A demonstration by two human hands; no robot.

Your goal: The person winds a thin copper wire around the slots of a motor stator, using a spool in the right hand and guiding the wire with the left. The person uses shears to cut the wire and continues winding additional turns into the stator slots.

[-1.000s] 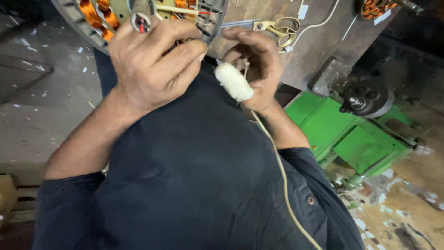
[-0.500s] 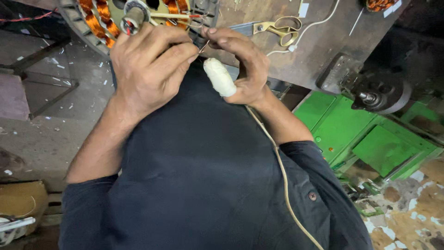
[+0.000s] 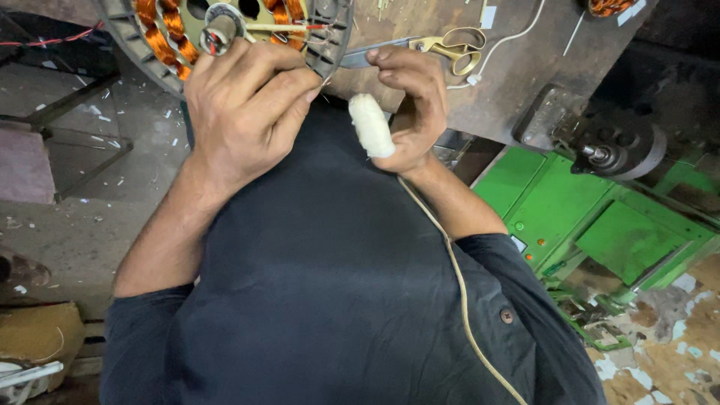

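Stator, a round grey disc ringed with copper coils, sits at the near edge of the bench, right under my left hand. My left hand lies over its rim, fingers curled down onto the disc beside the hub, pressing on it rather than gripping; they are bent together, and I cannot tell whether anything thin is pinched beneath them. A pale sleeve with red wire ends runs across the disc from the hub toward the rim.

My right hand is just beside the left, at the disc's right edge. Its thumb and forefinger are pinched together at the top, near the rim; what they nip is too fine to make out. The lower fingers are closed around a white spool of thread, which stands tilted in my palm. A cream cord hangs from below that hand and runs down across my dark shirt.

On the bench past my right hand lie brass-handled scissors, with a thin white wire looping by them. To the right, below the bench, stands a green machine with a dark metal spindle above it. The floor to the left is grey and littered with scraps.
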